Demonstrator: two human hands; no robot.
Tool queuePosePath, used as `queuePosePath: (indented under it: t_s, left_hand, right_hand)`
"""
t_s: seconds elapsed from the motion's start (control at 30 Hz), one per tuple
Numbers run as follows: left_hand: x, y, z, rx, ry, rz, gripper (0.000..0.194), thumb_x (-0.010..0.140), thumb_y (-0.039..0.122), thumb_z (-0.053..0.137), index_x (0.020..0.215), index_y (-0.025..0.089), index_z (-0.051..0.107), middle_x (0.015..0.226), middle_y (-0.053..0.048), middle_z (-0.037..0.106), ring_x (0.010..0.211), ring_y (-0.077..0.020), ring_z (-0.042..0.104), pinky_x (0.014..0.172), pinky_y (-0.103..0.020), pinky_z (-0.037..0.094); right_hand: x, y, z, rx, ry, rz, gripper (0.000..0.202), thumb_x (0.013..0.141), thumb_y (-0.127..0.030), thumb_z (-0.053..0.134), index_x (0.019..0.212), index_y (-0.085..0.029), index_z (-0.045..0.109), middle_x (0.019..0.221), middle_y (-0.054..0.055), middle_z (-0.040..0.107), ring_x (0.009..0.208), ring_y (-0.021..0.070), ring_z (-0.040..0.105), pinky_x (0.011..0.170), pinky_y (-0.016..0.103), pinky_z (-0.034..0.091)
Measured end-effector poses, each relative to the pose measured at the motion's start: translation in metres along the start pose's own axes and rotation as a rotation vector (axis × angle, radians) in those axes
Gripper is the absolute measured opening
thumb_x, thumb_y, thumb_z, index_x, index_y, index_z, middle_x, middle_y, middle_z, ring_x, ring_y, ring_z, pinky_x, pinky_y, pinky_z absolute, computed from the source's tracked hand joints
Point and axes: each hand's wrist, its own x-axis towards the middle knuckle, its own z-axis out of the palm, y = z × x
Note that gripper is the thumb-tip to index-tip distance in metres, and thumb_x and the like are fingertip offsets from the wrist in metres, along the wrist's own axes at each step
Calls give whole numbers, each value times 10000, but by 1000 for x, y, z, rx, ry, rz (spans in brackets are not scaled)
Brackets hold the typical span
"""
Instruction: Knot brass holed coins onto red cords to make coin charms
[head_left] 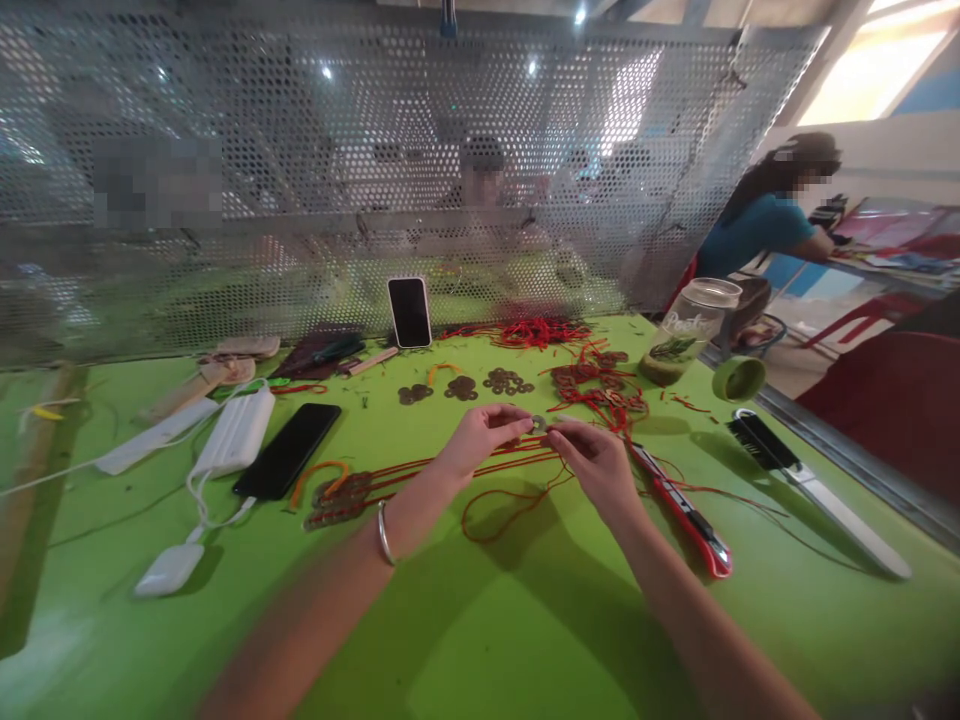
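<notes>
A small round metal coin [539, 425] with a hole is pinched in the fingertips of my left hand [486, 438], above the green table. My right hand [598, 462] is closed at the coin's right side, fingertips pressed together on a thin red cord that is mostly hidden by them. Below the hands a loose loop of red cord [480, 538] lies on the table. Red strands run left under my wrist to a bundle of strung coins [341, 498] with an orange loop. Beyond my fingers sit small piles of loose coins [508, 381] and coins tied with red cord [592, 378].
Right of my hands lie a red utility knife [682, 515] and a black-bristled brush [817, 495]. A glass jar [694, 325] stands behind them. A phone [289, 452], power bank [234, 428] and cables occupy the left. An upright phone [410, 313] stands before a perforated metal screen [315, 190].
</notes>
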Motion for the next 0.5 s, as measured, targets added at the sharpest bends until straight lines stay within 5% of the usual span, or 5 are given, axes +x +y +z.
queuePosePath:
  t_s: [0.5]
  left_hand:
    - [-1,-9,7,-1,-25,56,257,685,329,749,823,130,663,797,-58,698,703,-124,623,665,-254,487]
  right_hand:
    - [-2,-7,1,36,-4,46,262,710,-435,711,816,-197,732,839,60,728,752,196,677,701,330,565]
